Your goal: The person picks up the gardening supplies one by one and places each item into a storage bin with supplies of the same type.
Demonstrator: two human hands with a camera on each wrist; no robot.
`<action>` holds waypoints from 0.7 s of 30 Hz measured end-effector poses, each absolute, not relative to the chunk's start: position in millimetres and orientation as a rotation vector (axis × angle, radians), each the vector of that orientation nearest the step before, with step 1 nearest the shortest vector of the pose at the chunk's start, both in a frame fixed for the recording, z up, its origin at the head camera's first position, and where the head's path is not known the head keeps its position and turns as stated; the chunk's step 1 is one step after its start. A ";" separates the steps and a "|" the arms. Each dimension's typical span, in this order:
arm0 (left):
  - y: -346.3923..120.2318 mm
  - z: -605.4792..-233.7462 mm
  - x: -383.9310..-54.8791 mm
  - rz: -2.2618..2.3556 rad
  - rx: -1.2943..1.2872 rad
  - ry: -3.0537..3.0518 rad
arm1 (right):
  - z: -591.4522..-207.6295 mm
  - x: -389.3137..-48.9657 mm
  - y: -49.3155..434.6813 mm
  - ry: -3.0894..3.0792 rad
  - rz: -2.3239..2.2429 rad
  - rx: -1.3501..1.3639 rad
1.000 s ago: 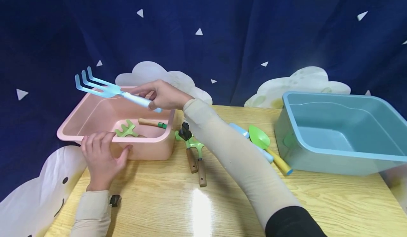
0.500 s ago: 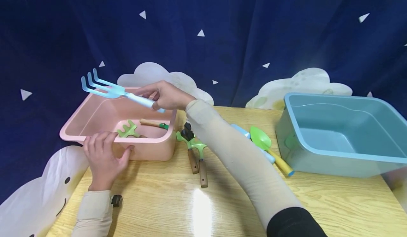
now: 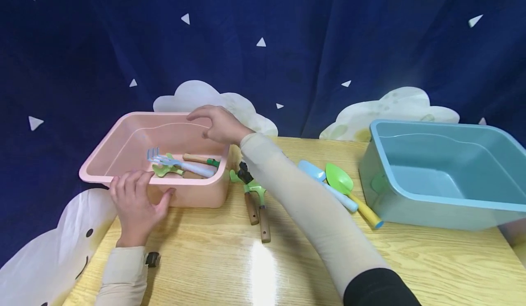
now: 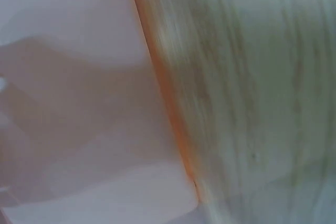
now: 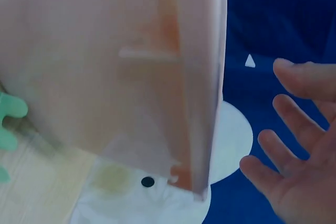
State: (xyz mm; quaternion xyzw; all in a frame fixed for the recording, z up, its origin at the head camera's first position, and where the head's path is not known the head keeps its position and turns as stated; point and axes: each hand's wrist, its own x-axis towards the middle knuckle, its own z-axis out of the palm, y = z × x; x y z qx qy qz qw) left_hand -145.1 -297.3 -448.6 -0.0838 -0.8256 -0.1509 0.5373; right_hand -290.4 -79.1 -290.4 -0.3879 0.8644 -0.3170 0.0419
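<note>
My right hand hovers above the right side of the pink bin, fingers spread and holding nothing. In the right wrist view its fingers are apart from the bin wall. Inside the bin is a light blue hand rake, lying across a green hand rake. Behind it lies a wooden handle with a green collar. My left hand grips the bin's front rim, fingers over the edge and thumb against the outer wall.
Green garden tools with wooden handles lie right of the pink bin. Farther right are a light blue shovel and a green trowel with a yellow handle. A blue bin stands at the right.
My right hand has let go of the light blue rake, which has dropped into the pink bin. Its fingers have spread. My left hand stays on the rim.
</note>
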 end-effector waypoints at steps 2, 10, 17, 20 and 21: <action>-296.6 -448.8 -145.5 -0.366 -0.201 -1.957 | -291.1 -292.2 -74.6 2.668 -0.996 -1.146; -296.2 -449.9 -147.6 -0.367 -0.204 -1.951 | -289.4 -295.8 -55.3 2.739 -1.030 -1.069; -294.4 -450.2 -151.4 -0.378 -0.202 -1.940 | -294.3 -298.5 -31.9 2.800 -0.919 -1.100; -294.6 -449.5 -152.6 -0.380 -0.205 -1.947 | -298.8 -298.9 -18.7 2.837 -0.848 -1.110; -294.8 -449.3 -153.1 -0.380 -0.207 -1.950 | -300.2 -299.1 -14.4 2.846 -0.834 -1.108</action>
